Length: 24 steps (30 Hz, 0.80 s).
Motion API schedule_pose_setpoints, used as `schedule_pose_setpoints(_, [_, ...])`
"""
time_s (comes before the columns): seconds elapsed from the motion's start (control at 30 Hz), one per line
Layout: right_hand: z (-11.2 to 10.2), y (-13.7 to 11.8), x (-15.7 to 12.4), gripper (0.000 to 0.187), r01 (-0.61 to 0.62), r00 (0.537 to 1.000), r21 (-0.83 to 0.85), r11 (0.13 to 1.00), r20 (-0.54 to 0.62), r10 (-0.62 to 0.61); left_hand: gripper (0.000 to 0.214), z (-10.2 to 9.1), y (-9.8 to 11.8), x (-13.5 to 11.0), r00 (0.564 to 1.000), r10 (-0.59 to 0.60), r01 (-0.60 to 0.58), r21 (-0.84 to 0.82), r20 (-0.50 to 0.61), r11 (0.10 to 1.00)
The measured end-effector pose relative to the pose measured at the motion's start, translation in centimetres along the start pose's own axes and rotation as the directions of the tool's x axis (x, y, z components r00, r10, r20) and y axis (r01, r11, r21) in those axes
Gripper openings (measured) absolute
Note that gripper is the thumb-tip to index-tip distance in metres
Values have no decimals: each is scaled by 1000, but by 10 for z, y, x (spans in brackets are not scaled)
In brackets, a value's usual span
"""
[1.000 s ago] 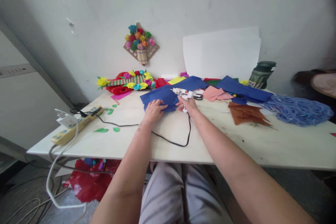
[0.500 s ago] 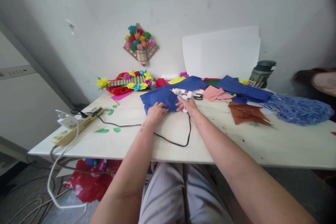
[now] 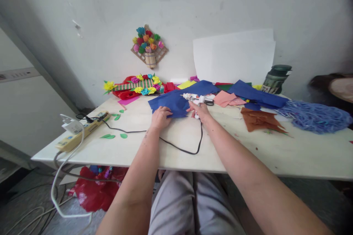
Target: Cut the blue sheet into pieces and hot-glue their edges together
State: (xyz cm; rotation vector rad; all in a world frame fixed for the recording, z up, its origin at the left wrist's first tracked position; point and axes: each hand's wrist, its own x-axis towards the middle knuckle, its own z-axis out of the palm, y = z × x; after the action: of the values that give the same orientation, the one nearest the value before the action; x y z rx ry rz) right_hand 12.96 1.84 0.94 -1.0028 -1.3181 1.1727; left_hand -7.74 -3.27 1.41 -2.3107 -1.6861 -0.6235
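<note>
My right hand (image 3: 202, 111) is wrapped round a white hot glue gun (image 3: 196, 99), its nozzle pointing left above the blue paper (image 3: 178, 104). A black cord (image 3: 199, 143) drops from the gun's handle and loops over the table. At the front edge of the blue paper, my left hand (image 3: 161, 118) has its fingers bent and closed on the sheet; the fingertips are partly hidden. Just behind the glue gun lie black-handled scissors (image 3: 209, 102).
On the white table (image 3: 234, 154) are green paper leaves (image 3: 108, 136), a yellow power strip (image 3: 82, 132), a flower-trimmed woven piece (image 3: 135, 86), pink paper (image 3: 227, 98), brown paper (image 3: 260, 119), blue yarn (image 3: 320, 115) and a green bottle (image 3: 276, 79).
My left hand has shifted slightly left and nearer along the blue paper's edge. The glue gun in my right hand stays about where it was; the view has moved a little.
</note>
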Motion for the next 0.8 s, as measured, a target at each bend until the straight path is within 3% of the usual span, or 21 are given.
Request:
schedule_pose_setpoints(0.2, [-1, -2, 0, 33, 18, 1000, 5, 1000, 9, -18, 28, 3, -9, 10, 976, -213, 210, -62, -42, 976])
schedule_pose_setpoints(0.33, [-9, -7, -3, 33, 42, 991, 40, 998, 129, -47, 35, -1, -16, 23, 938, -344, 342, -40, -35, 939])
schedule_pose_setpoints(0.53, [-26, -15, -8, 39, -7, 889, -76, 997, 455, 41, 35, 2, -29, 33, 920, -391, 385, -106, -39, 917])
schedule_pose_setpoints(0.67, [-32, -18, -9, 40, -17, 867, -157, 987, 490, 93, 38, 9, -35, 27, 904, -426, 405, -234, -42, 884])
schedule_pose_setpoints(0.8, [-38, -20, -8, 39, -1, 882, -117, 993, 467, 56, 38, 15, -34, 22, 899, -435, 389, -350, -60, 852])
